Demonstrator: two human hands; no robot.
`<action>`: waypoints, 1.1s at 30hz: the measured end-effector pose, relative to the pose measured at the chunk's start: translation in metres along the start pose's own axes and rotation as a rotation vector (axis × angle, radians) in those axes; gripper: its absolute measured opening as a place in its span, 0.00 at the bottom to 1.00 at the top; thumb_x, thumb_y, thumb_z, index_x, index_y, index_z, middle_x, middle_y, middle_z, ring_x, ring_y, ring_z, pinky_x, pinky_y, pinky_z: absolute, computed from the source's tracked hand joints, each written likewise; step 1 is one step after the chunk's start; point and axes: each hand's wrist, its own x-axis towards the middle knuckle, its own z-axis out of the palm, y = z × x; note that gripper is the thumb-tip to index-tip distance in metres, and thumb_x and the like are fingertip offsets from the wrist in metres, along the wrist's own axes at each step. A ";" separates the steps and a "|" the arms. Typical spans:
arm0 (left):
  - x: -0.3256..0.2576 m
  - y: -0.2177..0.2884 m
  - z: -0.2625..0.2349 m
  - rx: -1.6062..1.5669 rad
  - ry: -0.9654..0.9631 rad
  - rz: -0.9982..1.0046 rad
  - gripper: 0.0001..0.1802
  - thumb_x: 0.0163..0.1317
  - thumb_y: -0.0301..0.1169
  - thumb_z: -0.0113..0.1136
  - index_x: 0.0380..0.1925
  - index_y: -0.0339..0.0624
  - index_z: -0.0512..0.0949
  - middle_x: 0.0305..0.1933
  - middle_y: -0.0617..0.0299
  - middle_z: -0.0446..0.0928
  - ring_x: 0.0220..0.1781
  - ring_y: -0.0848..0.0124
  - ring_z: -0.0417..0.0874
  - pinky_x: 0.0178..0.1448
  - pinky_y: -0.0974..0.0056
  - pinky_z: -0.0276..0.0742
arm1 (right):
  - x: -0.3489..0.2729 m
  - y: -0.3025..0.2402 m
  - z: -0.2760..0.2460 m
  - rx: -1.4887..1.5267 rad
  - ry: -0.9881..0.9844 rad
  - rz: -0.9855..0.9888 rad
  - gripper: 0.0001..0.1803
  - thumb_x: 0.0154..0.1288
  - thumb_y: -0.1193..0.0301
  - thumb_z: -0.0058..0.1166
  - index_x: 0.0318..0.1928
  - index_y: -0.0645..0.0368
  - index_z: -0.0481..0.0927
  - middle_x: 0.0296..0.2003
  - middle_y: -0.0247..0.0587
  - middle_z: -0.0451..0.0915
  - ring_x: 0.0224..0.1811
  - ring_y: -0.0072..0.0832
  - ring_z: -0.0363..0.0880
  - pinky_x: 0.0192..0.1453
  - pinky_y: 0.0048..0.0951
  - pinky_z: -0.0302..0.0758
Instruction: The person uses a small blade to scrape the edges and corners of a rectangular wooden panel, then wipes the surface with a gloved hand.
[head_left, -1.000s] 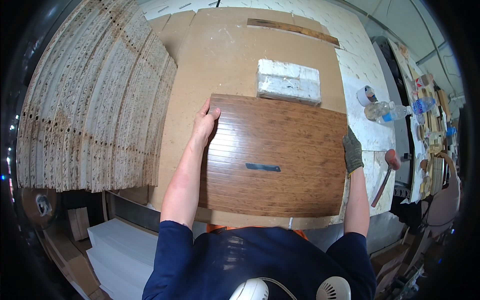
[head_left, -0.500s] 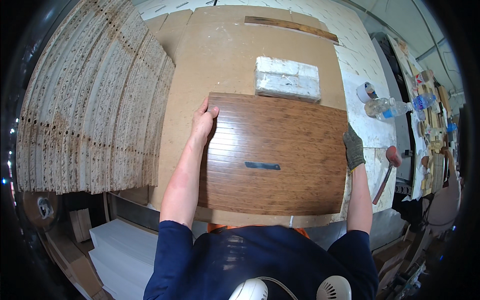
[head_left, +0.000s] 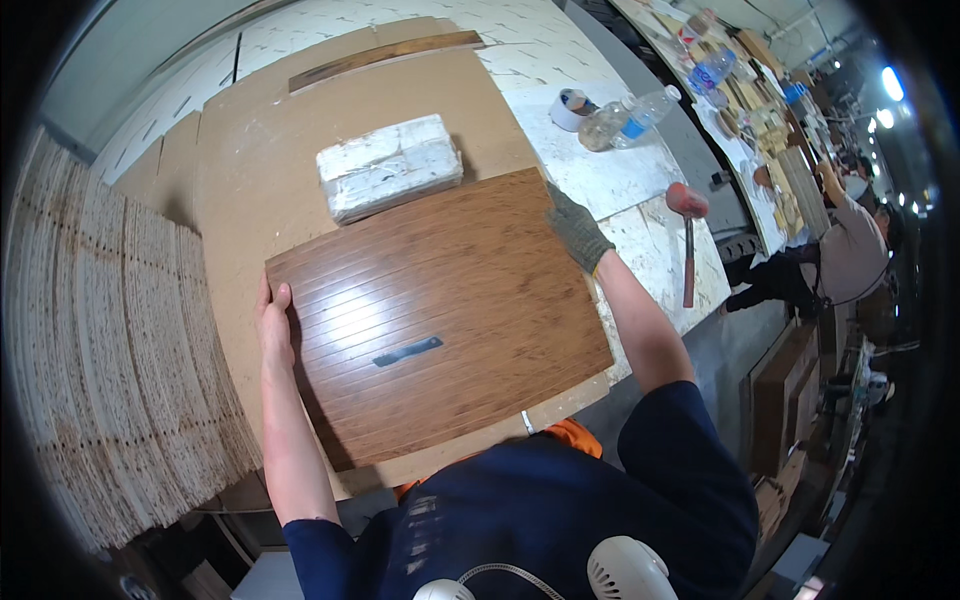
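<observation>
A brown wood-grain panel (head_left: pixel 470 270), scored with parallel grooves, lies in front of me on the cardboard-covered table. A small dark grey strip (head_left: pixel 408 351) rests on its face. My left hand (head_left: pixel 275 320), bare, grips the panel's left edge, thumb on top near the far corner and the other fingers partly hidden. At the opposite edge, my right hand (head_left: pixel 580 235) in a dark knitted glove grips near the far right corner; its fingertips are partly hidden. Just beyond the panel's far edge sits a white wrapped block (head_left: pixel 390 165).
Tall stacked boards (head_left: pixel 110 340) stand at the left. On the right are a red-headed mallet (head_left: pixel 687 202), a tape roll (head_left: pixel 572 110) and plastic bottles (head_left: pixel 648 112). A wooden strip (head_left: pixel 385 60) lies at the back. Another person (head_left: pixel 850 245) stands beside a cluttered bench at far right.
My view has turned to the right, so the table and panel appear tilted and shifted left. Both hands stay on the panel's side edges.
</observation>
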 end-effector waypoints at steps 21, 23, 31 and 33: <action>-0.004 0.007 0.004 0.010 0.003 -0.007 0.31 0.66 0.27 0.50 0.68 0.41 0.56 0.67 0.54 0.64 0.67 0.66 0.65 0.69 0.65 0.57 | -0.003 -0.035 -0.019 0.155 -0.161 0.083 0.37 0.62 0.74 0.53 0.70 0.58 0.53 0.67 0.44 0.61 0.67 0.27 0.59 0.67 0.24 0.58; -0.004 0.005 0.001 -0.034 0.011 -0.020 0.31 0.66 0.26 0.49 0.69 0.41 0.55 0.67 0.53 0.65 0.66 0.65 0.66 0.69 0.64 0.59 | 0.006 -0.018 -0.013 0.064 -0.124 -0.078 0.38 0.61 0.76 0.52 0.71 0.58 0.52 0.67 0.44 0.60 0.67 0.27 0.60 0.66 0.24 0.60; -0.002 0.009 0.003 0.059 -0.013 0.043 0.34 0.65 0.26 0.49 0.70 0.41 0.50 0.71 0.48 0.56 0.71 0.62 0.58 0.72 0.65 0.52 | 0.002 -0.028 -0.024 0.220 -0.221 -0.088 0.43 0.52 0.83 0.48 0.70 0.62 0.51 0.69 0.41 0.58 0.68 0.24 0.57 0.68 0.23 0.55; -0.009 0.017 0.002 0.061 -0.017 0.023 0.34 0.65 0.26 0.49 0.70 0.42 0.50 0.71 0.47 0.57 0.71 0.62 0.58 0.72 0.65 0.52 | 0.003 -0.030 -0.022 0.248 -0.230 -0.092 0.42 0.51 0.83 0.48 0.70 0.62 0.52 0.68 0.40 0.58 0.69 0.25 0.57 0.69 0.24 0.53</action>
